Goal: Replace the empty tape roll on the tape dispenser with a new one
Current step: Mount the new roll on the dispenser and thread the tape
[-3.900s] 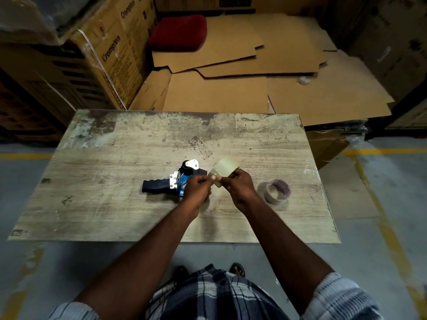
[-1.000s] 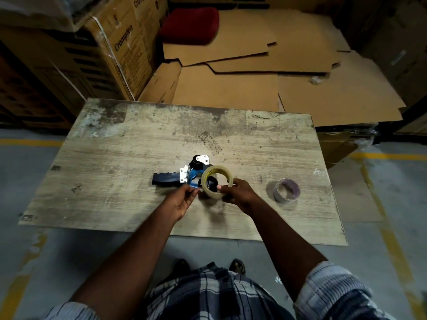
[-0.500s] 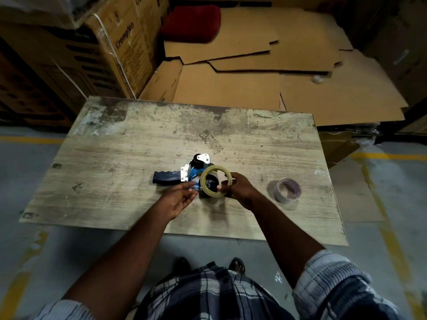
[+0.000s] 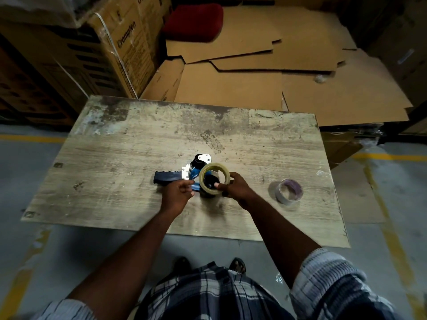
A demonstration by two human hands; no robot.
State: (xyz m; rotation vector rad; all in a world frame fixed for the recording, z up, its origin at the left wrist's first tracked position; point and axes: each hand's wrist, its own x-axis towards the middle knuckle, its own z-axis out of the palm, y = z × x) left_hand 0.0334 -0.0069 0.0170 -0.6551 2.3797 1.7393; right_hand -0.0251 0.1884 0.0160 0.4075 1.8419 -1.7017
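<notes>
— Where do we stand with the swap?

— We begin with the worn table [image 4: 115,185]. The tape dispenser [image 4: 166,177] lies on its side near the middle, with its dark handle pointing left. The empty core [image 4: 279,195] sits on the table well off to the right, so we judge the old roll is already out.

— And the new one?

— The new tape roll [image 4: 212,165] is tilted over the dispenser's dark hub, with its opening facing us. From this angle we cannot tell whether it is pushed home or only resting against the hub, though it looks only part way on.

— What are our hands doing?

— They are close together, one on each piece. The left hand [image 4: 176,194] pinches the blue frame just beside the handle and steadies the dispenser. The right hand [image 4: 236,189] grips the roll, with the thumb hooked inside the ring and the fingers round its outer edge.

— So what is left?

— We think three steps remain. We need to seat the roll fully, pull the free end forward, and thread it past the roller and blade. We see no loose tape end yet.
</notes>
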